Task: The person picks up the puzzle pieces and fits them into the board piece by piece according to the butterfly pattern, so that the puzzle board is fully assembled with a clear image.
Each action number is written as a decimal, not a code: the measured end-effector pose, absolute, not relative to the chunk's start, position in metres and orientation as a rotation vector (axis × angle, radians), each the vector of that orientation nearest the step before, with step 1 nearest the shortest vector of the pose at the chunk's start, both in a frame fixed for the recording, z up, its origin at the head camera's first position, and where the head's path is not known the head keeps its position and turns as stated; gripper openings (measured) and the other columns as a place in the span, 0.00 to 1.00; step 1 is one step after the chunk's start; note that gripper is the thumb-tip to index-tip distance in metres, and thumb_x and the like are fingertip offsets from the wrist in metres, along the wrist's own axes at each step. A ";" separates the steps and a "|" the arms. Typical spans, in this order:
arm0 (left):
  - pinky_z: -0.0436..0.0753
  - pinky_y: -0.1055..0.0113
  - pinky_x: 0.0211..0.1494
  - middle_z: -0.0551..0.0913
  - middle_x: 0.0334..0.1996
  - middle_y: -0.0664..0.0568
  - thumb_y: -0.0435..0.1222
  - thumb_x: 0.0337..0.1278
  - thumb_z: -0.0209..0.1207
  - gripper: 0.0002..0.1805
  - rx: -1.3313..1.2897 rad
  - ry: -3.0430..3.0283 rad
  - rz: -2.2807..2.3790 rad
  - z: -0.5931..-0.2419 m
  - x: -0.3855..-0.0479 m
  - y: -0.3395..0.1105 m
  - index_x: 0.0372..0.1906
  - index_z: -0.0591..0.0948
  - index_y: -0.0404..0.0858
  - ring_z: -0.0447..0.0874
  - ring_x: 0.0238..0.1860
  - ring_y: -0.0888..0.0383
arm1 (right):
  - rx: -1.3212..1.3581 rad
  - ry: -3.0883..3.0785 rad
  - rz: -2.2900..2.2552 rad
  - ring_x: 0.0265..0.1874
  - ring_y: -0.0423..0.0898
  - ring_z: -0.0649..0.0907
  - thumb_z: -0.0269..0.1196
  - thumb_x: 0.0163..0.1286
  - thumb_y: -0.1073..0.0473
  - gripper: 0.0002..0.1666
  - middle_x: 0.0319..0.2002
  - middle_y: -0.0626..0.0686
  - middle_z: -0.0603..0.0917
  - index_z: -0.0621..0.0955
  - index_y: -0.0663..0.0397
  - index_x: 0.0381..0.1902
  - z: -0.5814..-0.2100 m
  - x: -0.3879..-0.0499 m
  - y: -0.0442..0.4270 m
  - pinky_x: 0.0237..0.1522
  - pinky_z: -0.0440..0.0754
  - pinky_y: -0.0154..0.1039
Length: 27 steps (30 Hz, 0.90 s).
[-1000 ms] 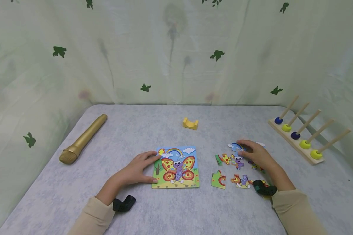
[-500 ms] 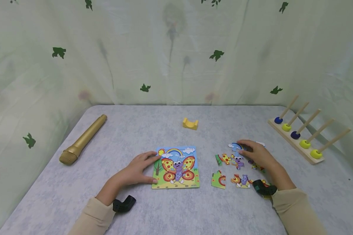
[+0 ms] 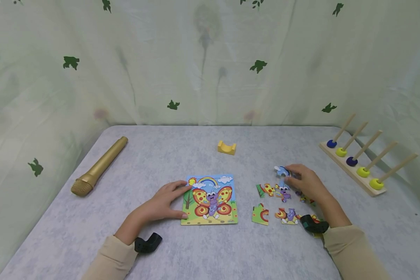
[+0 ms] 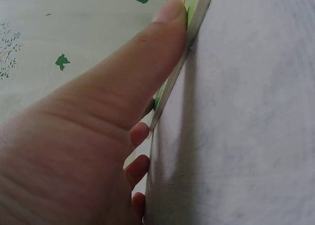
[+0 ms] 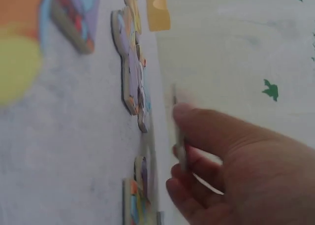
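A square butterfly puzzle board lies flat near the middle of the table. My left hand rests along its left side, thumb and fingertips touching the edge; in the left wrist view the thumb lies against the board's rim. My right hand pinches a blue puzzle piece with a rainbow between thumb and fingers. In the right wrist view that thin piece appears edge-on, raised off the tabletop. Just nearer than it lie loose pieces, among them a purple butterfly-head piece and a yellow-spotted wing piece.
Closer to me lie a green corner piece and a purple body piece; others are partly hidden under the right forearm. A pegged bead stand is at right, a gold microphone at left, a yellow curved block behind.
My right hand has lifted the rainbow piece and shifted it slightly to the right and away. The left hand and board have stayed in place.
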State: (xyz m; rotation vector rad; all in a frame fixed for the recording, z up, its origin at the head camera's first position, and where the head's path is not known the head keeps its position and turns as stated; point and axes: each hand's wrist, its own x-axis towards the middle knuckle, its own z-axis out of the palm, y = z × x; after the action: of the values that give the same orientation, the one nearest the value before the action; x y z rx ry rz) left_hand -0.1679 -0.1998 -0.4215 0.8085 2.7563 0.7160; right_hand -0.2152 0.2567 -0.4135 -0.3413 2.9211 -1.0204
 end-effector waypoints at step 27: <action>0.55 0.48 0.62 0.58 0.65 0.48 0.60 0.53 0.50 0.36 0.825 2.895 0.561 -0.417 -0.164 -0.188 0.63 0.66 0.43 0.55 0.63 0.44 | -1.087 2.697 -1.061 0.52 0.47 0.72 0.61 0.61 0.60 0.23 0.53 0.53 0.72 0.74 0.58 0.55 -0.384 -0.188 0.093 0.49 0.73 0.42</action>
State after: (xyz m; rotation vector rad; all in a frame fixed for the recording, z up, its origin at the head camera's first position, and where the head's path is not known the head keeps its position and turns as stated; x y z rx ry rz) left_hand -0.1641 -0.1878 -0.4168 0.8250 2.8946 0.5612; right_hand -0.1885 0.0934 -0.3839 -1.0871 2.6972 -1.0614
